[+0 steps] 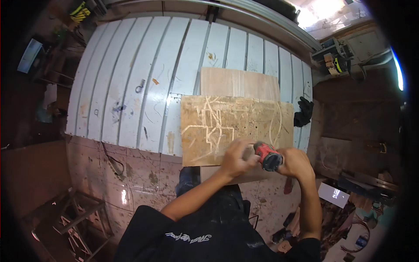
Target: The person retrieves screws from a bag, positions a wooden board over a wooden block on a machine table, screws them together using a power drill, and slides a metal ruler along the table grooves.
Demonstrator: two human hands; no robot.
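My right hand (296,163) is wrapped around the handle of a red and black power drill (268,156). The drill points left and away from me, above the near right part of a worn plywood board (244,118). My left hand (237,160) is close to the drill's front end, its fingers curled and a little blurred; what lies between them is hard to make out. Pale routed or scraped lines and small dark holes mark the board. Under its far side lies a lighter wooden panel (240,81), which also shows below the near edge.
A white slatted table (131,83) carries the boards, with a small metal ring-like piece (139,86) on it. A black glove (304,112) lies at the right edge. Yellow-black tools (334,65) sit beyond at right. A metal frame (83,222) stands on the stained tile floor.
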